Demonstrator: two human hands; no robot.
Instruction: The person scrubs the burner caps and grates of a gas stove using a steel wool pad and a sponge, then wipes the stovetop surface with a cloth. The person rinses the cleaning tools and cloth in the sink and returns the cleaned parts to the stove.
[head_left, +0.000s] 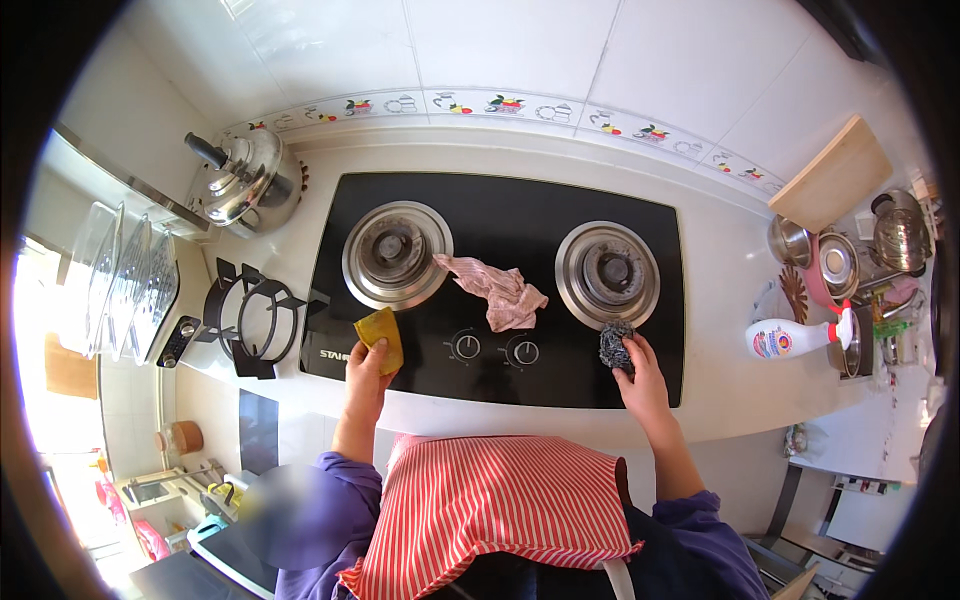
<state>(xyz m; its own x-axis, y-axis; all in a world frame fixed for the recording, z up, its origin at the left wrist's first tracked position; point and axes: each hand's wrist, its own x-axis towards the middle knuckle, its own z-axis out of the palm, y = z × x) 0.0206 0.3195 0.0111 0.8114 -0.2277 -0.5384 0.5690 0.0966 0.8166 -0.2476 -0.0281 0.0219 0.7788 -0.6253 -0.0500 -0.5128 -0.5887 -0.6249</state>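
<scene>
My left hand (367, 367) grips a yellow sponge (381, 341) just in front of the left burner (397, 255). In my right hand (643, 381) is a dark steel wool scourer (616, 346), close to the front rim of the right burner (607, 274). Both burners sit without grates in a black glass gas cooktop (510, 210) and look stained around their centres. A crumpled pinkish cloth (499, 291) lies between them, behind two control knobs (468, 346).
Two black pan supports (255, 319) are stacked left of the cooktop, overlapping its edge. Behind them stands a steel kettle (251, 184). To the right are a white spray bottle (795, 337), a wooden cutting board (832, 172) and several bowls. A tiled wall (510, 45) rises behind.
</scene>
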